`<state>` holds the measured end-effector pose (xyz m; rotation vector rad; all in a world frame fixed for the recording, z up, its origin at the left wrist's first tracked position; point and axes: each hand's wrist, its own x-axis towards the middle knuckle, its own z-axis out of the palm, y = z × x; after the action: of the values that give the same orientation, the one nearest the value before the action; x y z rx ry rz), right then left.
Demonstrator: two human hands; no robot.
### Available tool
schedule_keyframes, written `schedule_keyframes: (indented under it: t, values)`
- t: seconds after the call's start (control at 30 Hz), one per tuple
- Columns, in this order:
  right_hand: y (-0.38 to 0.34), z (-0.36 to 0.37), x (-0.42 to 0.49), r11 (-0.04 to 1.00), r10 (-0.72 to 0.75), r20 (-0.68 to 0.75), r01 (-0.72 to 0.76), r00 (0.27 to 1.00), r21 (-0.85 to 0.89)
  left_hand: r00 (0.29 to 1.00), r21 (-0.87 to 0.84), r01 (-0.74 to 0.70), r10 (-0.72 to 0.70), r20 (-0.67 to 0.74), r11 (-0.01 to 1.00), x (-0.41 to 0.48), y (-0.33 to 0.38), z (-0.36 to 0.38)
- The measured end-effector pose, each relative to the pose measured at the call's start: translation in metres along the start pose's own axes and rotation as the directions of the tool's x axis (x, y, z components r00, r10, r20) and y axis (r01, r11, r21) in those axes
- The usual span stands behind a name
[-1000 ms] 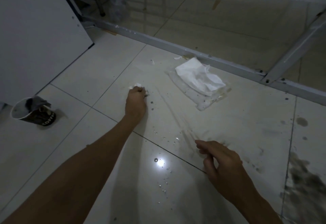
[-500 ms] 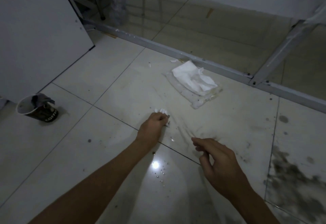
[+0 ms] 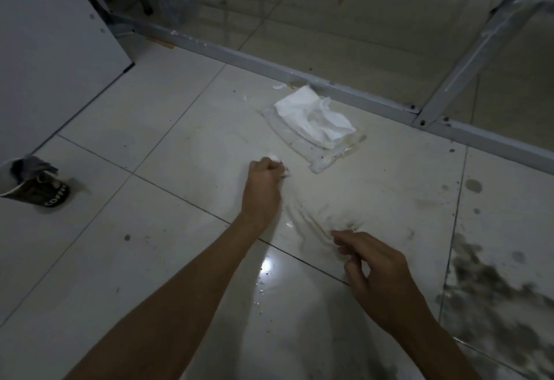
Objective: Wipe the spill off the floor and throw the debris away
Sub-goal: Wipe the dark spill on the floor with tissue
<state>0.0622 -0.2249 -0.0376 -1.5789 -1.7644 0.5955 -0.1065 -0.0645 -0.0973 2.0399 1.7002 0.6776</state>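
My left hand (image 3: 262,189) is shut on a small white tissue wad (image 3: 273,156) and presses it to the pale tiled floor, just left of the streaked wet spill (image 3: 311,224). Only bits of the wad show past my knuckles. My right hand (image 3: 377,265) hovers low over the near end of the streaks, fingers loosely curled and holding nothing. A pack of white tissues (image 3: 314,119) in clear wrap lies beyond my left hand. A tipped paper coffee cup (image 3: 36,191) stuffed with dark debris lies at the far left.
A grey metal frame rail (image 3: 329,86) with glass panels runs across the back. A white panel (image 3: 45,50) stands at the left. Dark grime (image 3: 494,295) covers the tile at the right. Water droplets (image 3: 263,274) glint near my left forearm.
My left hand, with the tissue, swept from the far left toward me and then back out toward the tissue pack. My right hand stayed roughly over the streaks.
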Motion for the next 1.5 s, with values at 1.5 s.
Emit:
schedule_keyframes:
  t: [1.5]
  values:
    - [-0.017,-0.024,-0.067,0.998,0.052,-0.035,-0.050,0.998,0.041,0.966,-0.059,-0.134,0.144,0.214,0.989,-0.156,0.005,-0.051]
